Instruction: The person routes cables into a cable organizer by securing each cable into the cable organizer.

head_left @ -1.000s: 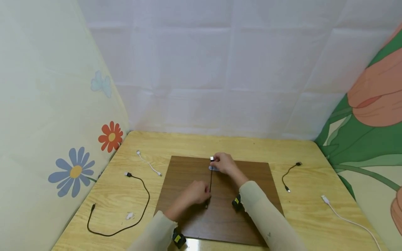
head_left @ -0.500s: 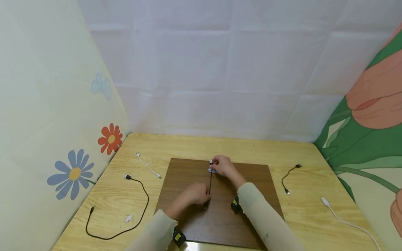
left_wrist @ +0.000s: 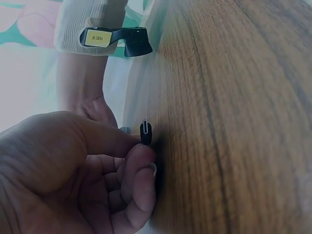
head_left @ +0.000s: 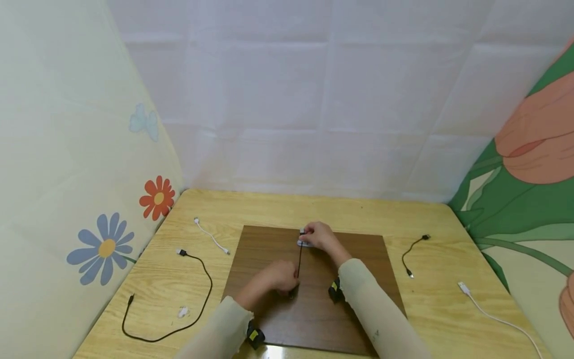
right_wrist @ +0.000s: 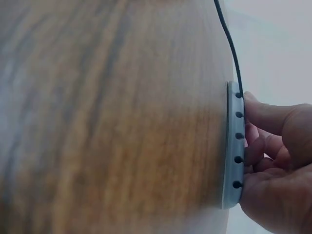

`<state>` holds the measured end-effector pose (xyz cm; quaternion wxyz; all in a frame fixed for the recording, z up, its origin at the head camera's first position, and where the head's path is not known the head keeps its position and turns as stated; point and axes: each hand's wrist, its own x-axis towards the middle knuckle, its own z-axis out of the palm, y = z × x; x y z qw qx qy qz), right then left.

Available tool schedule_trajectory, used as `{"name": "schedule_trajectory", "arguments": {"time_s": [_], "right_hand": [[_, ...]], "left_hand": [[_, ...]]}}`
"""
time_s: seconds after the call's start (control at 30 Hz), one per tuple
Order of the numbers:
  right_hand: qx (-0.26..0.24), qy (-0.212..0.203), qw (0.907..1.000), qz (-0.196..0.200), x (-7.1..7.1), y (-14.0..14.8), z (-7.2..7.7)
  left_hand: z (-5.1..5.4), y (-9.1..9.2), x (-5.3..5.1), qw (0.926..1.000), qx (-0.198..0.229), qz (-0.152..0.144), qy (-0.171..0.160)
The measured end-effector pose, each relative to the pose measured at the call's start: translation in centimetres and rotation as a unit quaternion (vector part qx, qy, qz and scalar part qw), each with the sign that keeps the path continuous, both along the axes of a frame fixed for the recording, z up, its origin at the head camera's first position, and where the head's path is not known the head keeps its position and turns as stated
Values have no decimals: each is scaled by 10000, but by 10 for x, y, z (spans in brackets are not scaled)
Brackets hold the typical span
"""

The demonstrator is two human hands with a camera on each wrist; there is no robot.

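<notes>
A black USB cable [head_left: 300, 259] runs taut between my two hands over a brown wood-grain board [head_left: 332, 319]. My left hand [head_left: 280, 276] pinches its near end; in the left wrist view the small metal-tipped plug [left_wrist: 145, 127] pokes out above thumb and finger. At the board's far edge my right hand [head_left: 318, 236] holds the cable by its USB-A plug [head_left: 302, 231]. Right there sits a grey cable holder [right_wrist: 234, 146] with several slots. The cable meets its end slot in the right wrist view, where my right thumb presses; how deep it sits I cannot tell.
On the yellow wooden table lie a long black cable [head_left: 211, 284] and a short white cable [head_left: 211, 234] at left, with a white scrap [head_left: 183, 312]. A short black cable [head_left: 405, 254] and a white cable [head_left: 493, 315] lie at right. Fabric walls enclose the back and sides.
My left hand has drawn slightly nearer and to the left with its end of the cable. The right hand and USB-A plug stay nearly in place at the holder.
</notes>
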<state>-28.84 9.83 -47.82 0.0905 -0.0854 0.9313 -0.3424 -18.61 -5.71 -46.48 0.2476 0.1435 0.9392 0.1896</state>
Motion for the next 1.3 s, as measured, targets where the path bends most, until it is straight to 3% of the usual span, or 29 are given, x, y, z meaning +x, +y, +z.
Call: {"name": "schedule_trajectory", "arguments": {"time_s": [0.53,0.83,1.3], "right_hand": [[-2,-571,9979,-289,-2,-4,4],[-207,-560,9977,-335,2,-7,3],[-534,-521,9965,-387,3,0,2]], "left_hand": [[-1,-6,4,9994,-98,-271,169],[-6,-14,6,9985,390,-207,334],[-2,-20,7,9907,1355,-92,-78]]}}
